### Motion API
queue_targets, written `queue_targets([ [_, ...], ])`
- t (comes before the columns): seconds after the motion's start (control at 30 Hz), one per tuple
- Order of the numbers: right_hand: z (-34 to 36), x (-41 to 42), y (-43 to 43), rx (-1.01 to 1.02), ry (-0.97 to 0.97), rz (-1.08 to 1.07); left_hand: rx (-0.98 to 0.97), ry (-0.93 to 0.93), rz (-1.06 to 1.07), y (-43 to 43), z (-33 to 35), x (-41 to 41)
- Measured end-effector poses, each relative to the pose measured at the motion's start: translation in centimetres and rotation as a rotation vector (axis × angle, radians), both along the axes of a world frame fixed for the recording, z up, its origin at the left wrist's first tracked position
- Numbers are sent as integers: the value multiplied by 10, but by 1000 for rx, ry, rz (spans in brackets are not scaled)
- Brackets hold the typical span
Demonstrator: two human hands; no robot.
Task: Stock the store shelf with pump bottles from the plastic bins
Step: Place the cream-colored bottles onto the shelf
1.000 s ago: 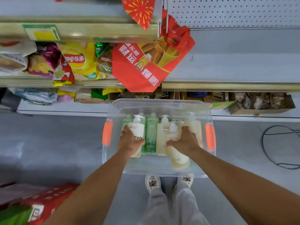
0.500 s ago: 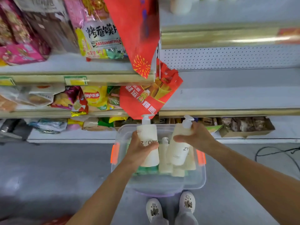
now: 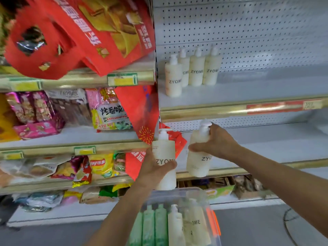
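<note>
My left hand (image 3: pixel 154 170) grips a cream pump bottle (image 3: pixel 164 151) marked ZYOME, held upright above the bin. My right hand (image 3: pixel 215 143) grips a second cream pump bottle (image 3: pixel 197 160) around its neck and shoulder, in front of the lower white shelf (image 3: pixel 266 148). Below, the clear plastic bin (image 3: pixel 209 206) with orange handles holds several green and cream pump bottles (image 3: pixel 174 226). Several cream ZYOME bottles (image 3: pixel 195 71) stand in a row on the upper white shelf (image 3: pixel 248 91), against the pegboard back.
Left of the bottle bay, shelves carry snack bags (image 3: pixel 108 112) and chip packets (image 3: pixel 99 164). Red paper gift bags (image 3: pixel 85 34) hang over the shelf divider. A gold shelf edge with a red price strip (image 3: pixel 276 107) runs across. A black cable (image 3: pixel 291 226) lies on the floor at right.
Both hands lifted their bottles out of the bin and up to the height of the lower white shelf. My view tilted upward, bringing the upper shelf with its row of bottles into sight.
</note>
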State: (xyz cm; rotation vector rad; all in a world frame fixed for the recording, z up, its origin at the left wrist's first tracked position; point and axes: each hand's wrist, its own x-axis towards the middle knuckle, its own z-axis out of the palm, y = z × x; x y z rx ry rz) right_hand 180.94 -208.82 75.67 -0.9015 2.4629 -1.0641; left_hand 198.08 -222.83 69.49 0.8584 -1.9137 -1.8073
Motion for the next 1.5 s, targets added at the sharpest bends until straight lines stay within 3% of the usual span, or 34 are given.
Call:
queue_targets([
  [0.4, 128, -145, -58, -56, 258, -60, -53, 191, 81, -15, 92, -121],
  [0.67, 131, -200, -128, 84, 425, -71, -69, 184, 139, -31, 107, -170],
  [0.93, 115, -219, -160, 178, 468, -80, -73, 197, 177, -39, 105, -182],
  [1.23, 105, -217, -156, 107, 373, -124, -72, 195, 167, -37, 103, -180],
  [1.37, 101, -200, -125, -283, 259, -166, -135, 181, 190, -30, 105, -180],
  [1.43, 101, -186, -103, -435, 128, -54, -152, 211, 159, -27, 106, -184],
  [1.5, 108, -171, -84, -350, -33, 170, -183, 245, 97, -24, 110, -193],
])
